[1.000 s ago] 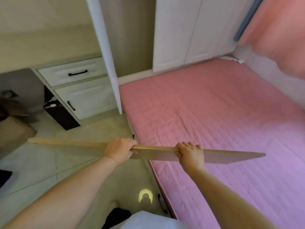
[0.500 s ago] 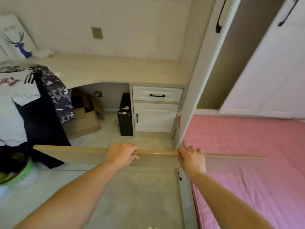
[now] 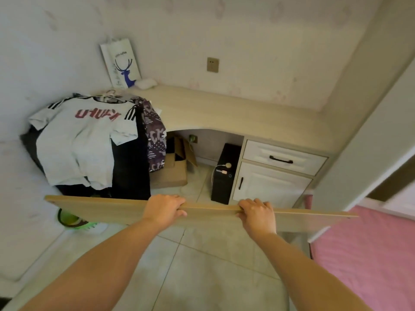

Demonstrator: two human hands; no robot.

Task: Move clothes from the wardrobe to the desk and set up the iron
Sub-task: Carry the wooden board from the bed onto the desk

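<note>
holding a long wooden board (image 3: 101, 209) flat and level, the left hand (image 3: 162, 211) and right hand (image 3: 258, 213) each curl around its near edge, spread apart so it stays steady. clothes (image 3: 78, 140) already lie on the bench (image 3: 224, 113), far left. no iron shows.

You see the table (image 3: 224, 111) carrying a heap of clothes (image 3: 89, 142) at its left end and a white deer-print bag (image 3: 121, 63) standing against the wall at its back corner.
</note>
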